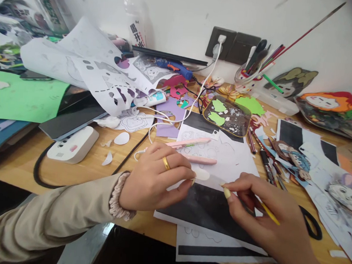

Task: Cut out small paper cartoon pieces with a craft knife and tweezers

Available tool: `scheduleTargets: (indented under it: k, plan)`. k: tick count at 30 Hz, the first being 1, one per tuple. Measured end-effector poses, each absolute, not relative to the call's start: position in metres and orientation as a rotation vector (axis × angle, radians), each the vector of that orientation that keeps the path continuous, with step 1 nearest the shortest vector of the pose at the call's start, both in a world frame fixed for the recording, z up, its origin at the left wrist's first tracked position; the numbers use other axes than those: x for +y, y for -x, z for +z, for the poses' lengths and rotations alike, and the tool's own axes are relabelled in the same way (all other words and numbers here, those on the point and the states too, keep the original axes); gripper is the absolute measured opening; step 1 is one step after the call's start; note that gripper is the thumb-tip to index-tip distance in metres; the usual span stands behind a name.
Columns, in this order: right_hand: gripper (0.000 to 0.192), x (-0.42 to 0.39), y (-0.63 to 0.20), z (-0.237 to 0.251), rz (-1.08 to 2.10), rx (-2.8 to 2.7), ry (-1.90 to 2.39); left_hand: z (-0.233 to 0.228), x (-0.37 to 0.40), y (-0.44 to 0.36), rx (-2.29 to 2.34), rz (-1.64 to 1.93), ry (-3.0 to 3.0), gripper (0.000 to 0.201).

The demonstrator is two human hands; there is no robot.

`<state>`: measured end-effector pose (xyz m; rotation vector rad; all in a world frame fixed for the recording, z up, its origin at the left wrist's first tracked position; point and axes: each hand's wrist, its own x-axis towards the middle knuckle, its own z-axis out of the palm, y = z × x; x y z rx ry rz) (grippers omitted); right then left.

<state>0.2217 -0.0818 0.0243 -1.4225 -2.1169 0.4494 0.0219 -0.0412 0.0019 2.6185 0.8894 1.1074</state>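
L hand (157, 179), grip pressed tog., pale oval (202, 174) just R of it, long axis twd. R hand (282, 208), clasping yellow stick (270, 213); L nearer.

soft, bright light; left edge blurred, upper-right corner dark.

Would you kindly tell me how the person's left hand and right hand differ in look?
The left hand wears a gold ring; the right hand shows none. A scrunchie circles the left hand's wrist; the right hand's shows none. Both hands have thumb and forefinger close together.
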Motion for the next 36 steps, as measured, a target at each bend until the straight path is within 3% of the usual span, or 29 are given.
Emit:
scheduleTargets:
  k: [13,21,25,30,36]
  plan:
    - [0.005,-0.074,-0.228,0.025,0.408,-2.224,1.410,0.007,-0.030,-0.018,0.690,0.673,-1.454,0.009]
    - [0.005,-0.072,-0.232,0.022,0.391,-2.260,1.412,0.005,-0.030,-0.018,0.640,0.674,-1.361,0.008]
    - [0.015,-0.072,-0.233,0.022,0.334,-2.258,1.394,0.006,-0.030,-0.017,0.686,0.710,-1.420,0.008]
    - [0.006,-0.072,-0.235,0.025,0.372,-2.237,1.446,0.006,-0.030,-0.014,0.710,0.748,-1.404,0.007]
    - [0.024,-0.076,-0.237,0.026,0.410,-1.943,1.459,0.007,-0.028,-0.012,0.681,0.811,-1.314,0.007]
